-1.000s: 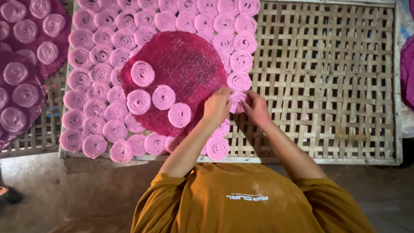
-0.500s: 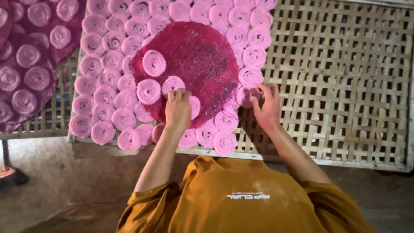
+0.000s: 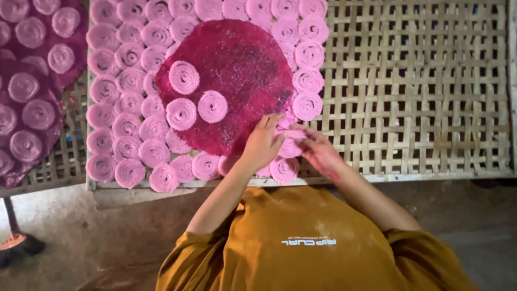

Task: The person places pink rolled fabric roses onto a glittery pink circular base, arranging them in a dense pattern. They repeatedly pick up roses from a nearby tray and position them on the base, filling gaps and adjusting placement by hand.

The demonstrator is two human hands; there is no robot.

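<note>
Head view: a person in an orange shirt (image 3: 301, 242) leans over a woven bamboo rack (image 3: 420, 91).
Left hand (image 3: 262, 144): lies at the lower right edge of the red sheet (image 3: 231, 81), fingers curled toward the pink coil (image 3: 291, 144); it touches the coil's left side.
Right hand (image 3: 319, 151): meets the left hand over the same coil, fingers pinched on its right side.
Pink coil: held between both hands, just beside the sheet's lower edge, in the bottom row of coils.
Red sheet: round, flat on the rack, glistening; three coils (image 3: 184, 77) sit on its left part.
Coil rows (image 3: 129, 108): pale pink spirals, packed touching one another, ringing the sheet on the left, top, right and bottom.
Rack, right half: bare lattice.
Far left: a second rack with darker purple sheets (image 3: 29, 102) bearing coils.
</note>
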